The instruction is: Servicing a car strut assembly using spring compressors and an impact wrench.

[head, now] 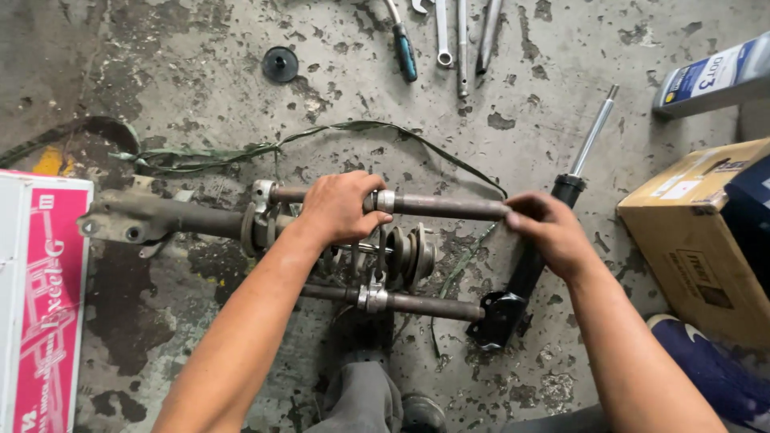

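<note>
Bare forearms, no sleeves or gloves; grey trousers (361,397), dark blue shoe (714,369).

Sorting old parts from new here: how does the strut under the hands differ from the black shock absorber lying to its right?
The strut is grey-brown and grimy; the black shock absorber looks clean, with a shiny rod. The strut lies crosswise with a coil spring clamped between two rods, the upper rod gripped by the left hand and right hand; the shock absorber lies diagonally, bare. Both rest on the concrete floor.

A car repair workshop: stained concrete floor (200,72), wrenches (443,32), a strut (160,218), parts boxes (698,240).
</note>
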